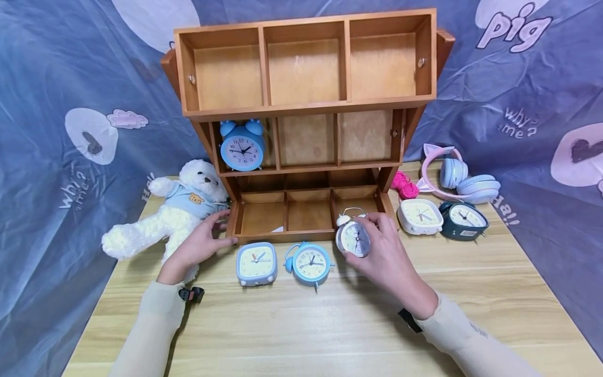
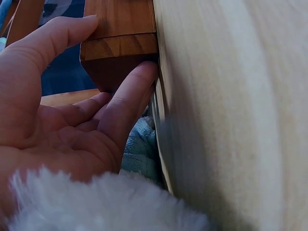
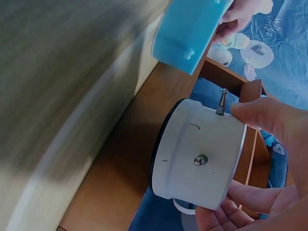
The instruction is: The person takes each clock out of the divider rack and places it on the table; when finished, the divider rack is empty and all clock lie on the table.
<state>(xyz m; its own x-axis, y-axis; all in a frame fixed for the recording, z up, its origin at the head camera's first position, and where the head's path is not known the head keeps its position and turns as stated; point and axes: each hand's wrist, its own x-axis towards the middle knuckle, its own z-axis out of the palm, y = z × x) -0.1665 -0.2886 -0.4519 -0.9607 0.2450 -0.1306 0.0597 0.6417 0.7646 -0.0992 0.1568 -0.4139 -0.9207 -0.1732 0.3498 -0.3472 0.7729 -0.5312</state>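
Observation:
My right hand (image 1: 388,256) grips a white twin-bell alarm clock (image 1: 354,239) by its sides, at the front edge of the bottom right compartment. In the right wrist view the clock's white casing (image 3: 199,154) and metal feet show between thumb and fingers. At the bottom left corner of the tiered wooden shelf (image 1: 308,236), my left hand (image 1: 200,245) holds the wood, thumb on one face and fingers against another, as the left wrist view shows. A light-blue round alarm clock (image 1: 311,263) and a blue-framed square clock (image 1: 256,262) stand on the table between the hands.
Another blue twin-bell clock (image 1: 242,151) sits in the middle tier's left compartment. A white teddy bear (image 1: 181,209) leans left of the shelf. To the right are a white square clock (image 1: 421,217), a dark green clock (image 1: 464,220), pink yarn (image 1: 405,185) and cat-ear headphones (image 1: 453,175).

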